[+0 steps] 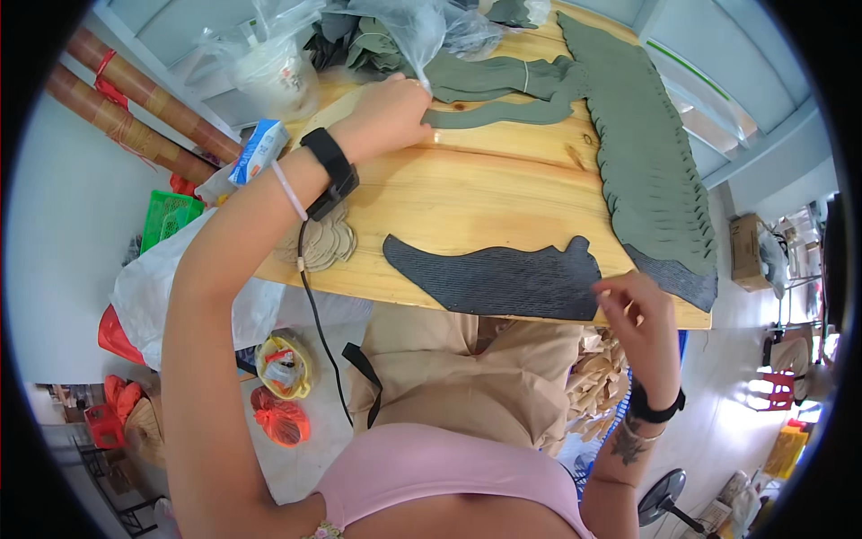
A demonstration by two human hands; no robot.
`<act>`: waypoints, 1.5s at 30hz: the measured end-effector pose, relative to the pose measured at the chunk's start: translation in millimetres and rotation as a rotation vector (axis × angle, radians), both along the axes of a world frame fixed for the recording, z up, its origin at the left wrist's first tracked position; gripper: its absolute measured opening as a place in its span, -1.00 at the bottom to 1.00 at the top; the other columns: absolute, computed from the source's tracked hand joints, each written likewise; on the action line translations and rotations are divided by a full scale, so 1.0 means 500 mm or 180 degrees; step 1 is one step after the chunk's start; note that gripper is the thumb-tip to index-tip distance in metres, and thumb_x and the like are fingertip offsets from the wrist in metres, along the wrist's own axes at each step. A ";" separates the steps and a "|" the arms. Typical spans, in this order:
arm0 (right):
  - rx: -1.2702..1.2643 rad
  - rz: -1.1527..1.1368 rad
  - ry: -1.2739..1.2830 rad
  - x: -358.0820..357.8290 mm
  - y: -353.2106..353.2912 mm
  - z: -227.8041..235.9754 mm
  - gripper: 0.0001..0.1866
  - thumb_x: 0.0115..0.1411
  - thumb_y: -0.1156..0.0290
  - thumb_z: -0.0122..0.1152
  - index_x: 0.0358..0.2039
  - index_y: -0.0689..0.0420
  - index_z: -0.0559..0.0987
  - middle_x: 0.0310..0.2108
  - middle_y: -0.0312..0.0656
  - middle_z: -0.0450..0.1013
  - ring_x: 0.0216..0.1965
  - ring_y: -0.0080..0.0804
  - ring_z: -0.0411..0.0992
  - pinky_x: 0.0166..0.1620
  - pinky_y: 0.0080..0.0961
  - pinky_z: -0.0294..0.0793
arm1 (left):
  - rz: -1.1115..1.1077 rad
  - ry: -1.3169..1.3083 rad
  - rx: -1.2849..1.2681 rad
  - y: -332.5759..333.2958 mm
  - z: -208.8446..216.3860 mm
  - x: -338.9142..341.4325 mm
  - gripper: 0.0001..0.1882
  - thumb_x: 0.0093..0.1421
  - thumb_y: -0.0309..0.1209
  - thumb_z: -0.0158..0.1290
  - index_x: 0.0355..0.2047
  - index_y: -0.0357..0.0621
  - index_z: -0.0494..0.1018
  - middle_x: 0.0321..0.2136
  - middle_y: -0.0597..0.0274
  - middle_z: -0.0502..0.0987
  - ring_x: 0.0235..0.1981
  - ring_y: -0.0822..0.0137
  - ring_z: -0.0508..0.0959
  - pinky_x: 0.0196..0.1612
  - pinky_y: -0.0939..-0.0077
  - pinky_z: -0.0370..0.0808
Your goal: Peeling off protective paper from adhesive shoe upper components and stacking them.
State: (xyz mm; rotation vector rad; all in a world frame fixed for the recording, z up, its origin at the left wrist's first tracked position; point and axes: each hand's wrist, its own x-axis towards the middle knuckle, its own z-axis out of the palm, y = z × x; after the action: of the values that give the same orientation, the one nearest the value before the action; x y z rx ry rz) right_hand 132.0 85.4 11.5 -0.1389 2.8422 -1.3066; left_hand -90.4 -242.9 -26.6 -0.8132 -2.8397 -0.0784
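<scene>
Toward the far side of the table, my left hand [388, 115] is closed at the left end of a curved grey-green strip [503, 113]; its fingertips are partly hidden. Behind that strip lies a tied bundle of similar strips [489, 76]. Near the front edge a black, ribbed, boot-shaped piece [503, 277] rests flat. My right hand [642, 301] has curled fingers, with thumb and forefinger pinched at the piece's right edge. Overlapping grey-green pieces [642, 153] form a long row on the right, a black piece [673, 274] under its near end.
Round beige pieces [328, 241] are piled at the table's left edge. Clear plastic bags [395, 27], a white tub [274, 81] and a blue-white carton [259, 151] stand at the back left. A cable [314, 314] hangs from my left wrist. Beige pieces [597, 382] fill a blue basket below.
</scene>
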 end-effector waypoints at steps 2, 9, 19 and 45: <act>-0.0142 0.0201 0.0021 0.022 -0.016 -0.010 -0.83 0.05 0.65 0.24 -0.30 0.24 0.60 -0.54 -0.23 0.37 -0.54 -0.52 0.33 -0.46 -0.59 0.29 | 0.0162 -0.0011 -0.0168 0.015 0.023 0.021 -0.69 0.03 -0.30 0.17 -0.27 -0.27 0.57 -0.33 -0.05 0.57 -0.23 -0.04 0.55 -0.13 0.15 0.50; -0.2629 0.0891 -0.1109 0.056 -0.107 -0.040 -0.73 0.23 0.39 0.20 -0.10 0.25 0.56 -0.25 -0.18 0.44 -0.44 -0.55 0.36 -0.40 -0.65 0.34 | 0.0072 0.0281 0.0773 0.034 0.178 0.193 -0.68 -0.01 -0.38 0.15 -0.22 -0.24 0.57 -0.32 -0.02 0.60 -0.39 0.00 0.58 -0.27 0.29 0.52; -0.3835 -0.0310 -0.0914 0.042 -0.191 -0.059 -0.75 0.35 0.42 -0.02 -0.06 0.31 0.45 -0.16 -0.09 0.37 -0.38 -0.40 0.45 -0.36 -0.50 0.55 | -0.0862 -0.0456 0.2069 0.019 0.076 0.439 -0.49 -0.15 -0.54 0.21 -0.09 -0.34 0.50 -0.14 0.01 0.54 -0.26 0.03 0.56 -0.21 0.29 0.54; -0.0954 -0.1120 -0.0220 -0.031 -0.278 -0.044 -0.85 0.11 0.61 0.27 -0.28 0.28 0.55 -0.31 -0.27 0.43 -0.31 -0.63 0.36 -0.19 -0.72 0.29 | -0.0083 0.0974 0.2131 -0.004 -0.150 0.460 -0.58 -0.26 -0.47 0.21 -0.26 -0.06 0.62 -0.34 0.32 0.36 -0.41 0.23 0.35 -0.36 0.35 0.23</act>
State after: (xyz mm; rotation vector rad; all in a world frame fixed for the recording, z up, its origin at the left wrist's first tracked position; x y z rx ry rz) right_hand 116.3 -53.7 -10.5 0.4154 2.6772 -1.7550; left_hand 139.4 -245.0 -101.3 -0.6342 -2.2783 -0.7833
